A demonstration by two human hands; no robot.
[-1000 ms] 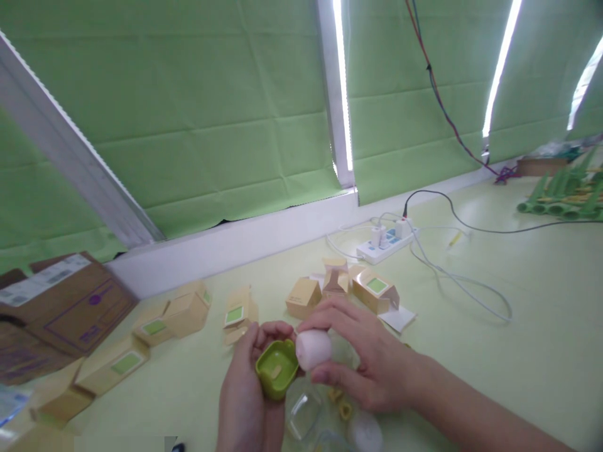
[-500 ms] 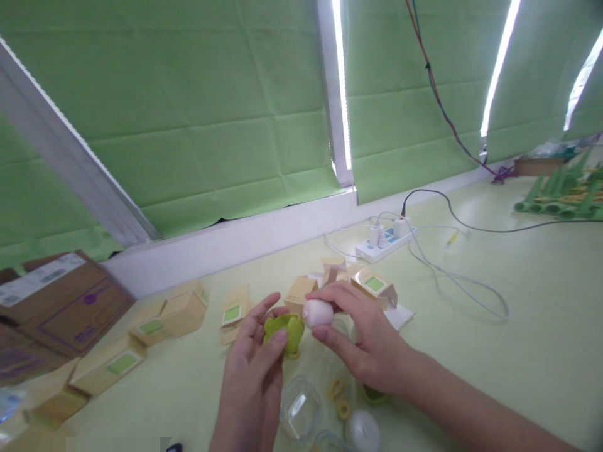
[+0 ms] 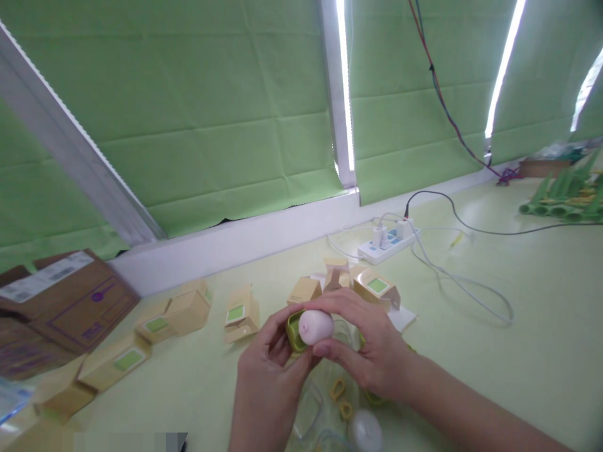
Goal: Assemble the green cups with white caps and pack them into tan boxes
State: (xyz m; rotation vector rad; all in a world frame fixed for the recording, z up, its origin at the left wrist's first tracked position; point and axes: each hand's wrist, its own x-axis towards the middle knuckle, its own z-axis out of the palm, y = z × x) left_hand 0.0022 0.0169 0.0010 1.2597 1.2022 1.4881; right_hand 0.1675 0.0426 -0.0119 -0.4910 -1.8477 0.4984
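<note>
Fingers of my left hand (image 3: 276, 370) wrap round a small green holder (image 3: 295, 331) whose hollow side now shows. A pale pink, rounded piece (image 3: 316, 327) with a small nub on its end is pinched between the thumb and fingers of my right hand (image 3: 370, 342). The pink piece overlaps the holder's opening; whether it sits inside I cannot tell. Below my hands lie two yellow loops (image 3: 338, 389), a clear plastic cover (image 3: 308, 411) and a round white piece (image 3: 366, 431). Another green part (image 3: 375, 398) is mostly hidden under my right hand.
Several small tan boxes with green labels (image 3: 115, 365) line the left and back. Left stands a brown carton (image 3: 70, 307). A white power strip (image 3: 389, 242) with cables (image 3: 464, 285) lies behind on the right. Green cones (image 3: 560, 204) are piled at the far right.
My hands have come together. The green holder has turned so its hollow side shows, and the pink piece now overlaps its opening. The view has shifted slightly.
</note>
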